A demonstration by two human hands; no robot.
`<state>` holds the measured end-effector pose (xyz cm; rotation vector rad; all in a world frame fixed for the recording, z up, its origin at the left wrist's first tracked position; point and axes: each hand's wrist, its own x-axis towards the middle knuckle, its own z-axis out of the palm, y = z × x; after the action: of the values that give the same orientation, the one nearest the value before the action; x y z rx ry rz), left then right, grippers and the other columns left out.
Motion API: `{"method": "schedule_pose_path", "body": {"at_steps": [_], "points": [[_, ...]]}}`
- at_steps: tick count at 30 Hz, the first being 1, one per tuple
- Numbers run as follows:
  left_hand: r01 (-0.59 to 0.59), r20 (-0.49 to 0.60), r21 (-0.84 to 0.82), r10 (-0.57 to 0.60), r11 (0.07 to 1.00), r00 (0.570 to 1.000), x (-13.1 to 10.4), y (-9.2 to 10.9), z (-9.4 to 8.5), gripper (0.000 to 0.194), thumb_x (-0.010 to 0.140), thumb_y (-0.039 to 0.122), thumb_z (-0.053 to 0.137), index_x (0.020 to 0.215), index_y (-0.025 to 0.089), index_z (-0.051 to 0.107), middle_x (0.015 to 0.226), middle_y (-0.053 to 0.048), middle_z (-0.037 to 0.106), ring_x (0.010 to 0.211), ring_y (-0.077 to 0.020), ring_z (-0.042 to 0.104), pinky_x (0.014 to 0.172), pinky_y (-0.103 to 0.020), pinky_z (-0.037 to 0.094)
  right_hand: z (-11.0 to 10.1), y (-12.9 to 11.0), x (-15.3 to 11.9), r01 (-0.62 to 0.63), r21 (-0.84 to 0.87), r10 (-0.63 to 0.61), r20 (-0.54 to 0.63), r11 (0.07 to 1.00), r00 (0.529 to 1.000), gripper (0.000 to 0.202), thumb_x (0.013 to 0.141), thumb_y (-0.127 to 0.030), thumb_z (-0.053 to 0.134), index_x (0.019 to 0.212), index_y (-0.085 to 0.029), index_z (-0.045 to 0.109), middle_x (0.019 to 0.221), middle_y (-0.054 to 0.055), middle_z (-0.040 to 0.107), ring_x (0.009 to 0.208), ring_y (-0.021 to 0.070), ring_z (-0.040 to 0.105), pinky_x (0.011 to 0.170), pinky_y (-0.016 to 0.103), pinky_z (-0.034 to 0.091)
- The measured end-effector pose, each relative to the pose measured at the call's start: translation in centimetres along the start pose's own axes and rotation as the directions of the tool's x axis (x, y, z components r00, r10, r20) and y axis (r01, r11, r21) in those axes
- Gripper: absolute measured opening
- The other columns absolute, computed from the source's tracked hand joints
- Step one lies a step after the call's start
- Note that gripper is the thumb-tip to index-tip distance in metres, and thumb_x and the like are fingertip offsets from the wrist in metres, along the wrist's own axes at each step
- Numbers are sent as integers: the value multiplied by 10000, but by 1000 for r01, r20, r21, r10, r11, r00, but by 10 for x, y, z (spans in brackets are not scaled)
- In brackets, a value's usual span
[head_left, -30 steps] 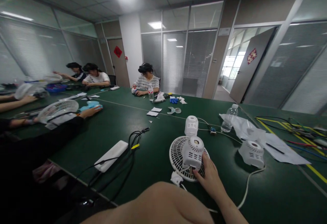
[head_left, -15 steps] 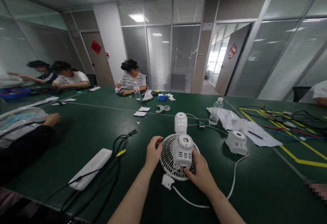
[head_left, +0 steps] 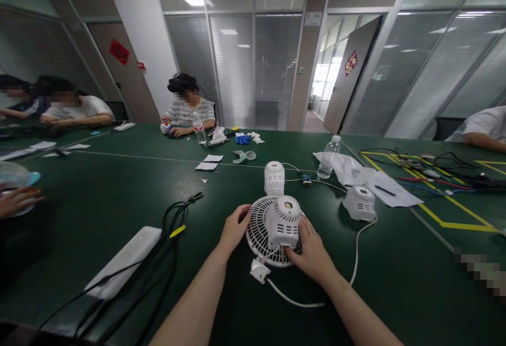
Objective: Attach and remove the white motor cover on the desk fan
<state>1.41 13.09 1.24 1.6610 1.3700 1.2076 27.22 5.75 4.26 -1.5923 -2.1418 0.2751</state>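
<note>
A round white fan grille [head_left: 260, 228] lies on the dark green table, with a white slotted motor housing [head_left: 285, 222] on top of it. My left hand [head_left: 236, 225] closes its thumb and fingers at the grille's left rim. On the right side, my right hand [head_left: 310, 246] wraps around the housing and the grille's edge, its thumb near the housing's bottom. A white clip piece [head_left: 260, 270] with a cable sits at the grille's lower left. Directly behind the grille stands a second white housing [head_left: 274, 178].
To the right is a third white housing [head_left: 360, 203], near a water bottle [head_left: 329, 157] and white sheets [head_left: 389, 190]. A white power strip [head_left: 124, 262] and black cables [head_left: 174, 251] lie left. A person's hand [head_left: 19, 200] is at the far left.
The view has shifted, so the scene sits higher and farther left. My left hand has drawn in against the grille's rim. My right hand keeps its place on the housing.
</note>
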Motion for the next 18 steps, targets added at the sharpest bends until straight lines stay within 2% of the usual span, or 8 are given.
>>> {"method": "schedule_pose_path", "body": {"at_steps": [6,10,14,18], "points": [[9,20,9,-9,1000,1000,-2,-7,0,297,867,288,537,1154,240,593,1172,-42,665,1106,-198,615,1003,-400,460,-10,11,-8,-11,-16,10,-14,1000,1000,751,783,-405,578,1427,-153,284,1500,129,314,1420,269,228,1166,440,227],[16,14,7,-16,1000,1000,-1,-13,-1,301,881,276,519,1173,228,574,1157,-55,666,1094,-190,620,999,-389,457,-22,27,-26,-41,-26,40,-34,999,999,730,769,-391,585,1409,-167,314,1481,125,341,1397,294,273,1156,463,250],[24,37,13,-25,1000,999,-1,-17,-2,290,880,273,525,1160,231,585,1150,-51,666,1082,-190,622,981,-387,465,-40,53,-54,-96,-61,92,-62,994,994,698,777,-409,578,1383,-149,351,1453,150,377,1363,327,330,1132,482,295],[34,47,22,-35,999,998,0,-19,-1,282,870,269,540,1142,234,604,1125,-48,675,1060,-193,629,966,-384,471,-61,95,-86,-151,-122,145,-57,981,988,676,800,-463,558,1367,-148,365,1381,170,452,1314,348,402,1089,502,345]]}}
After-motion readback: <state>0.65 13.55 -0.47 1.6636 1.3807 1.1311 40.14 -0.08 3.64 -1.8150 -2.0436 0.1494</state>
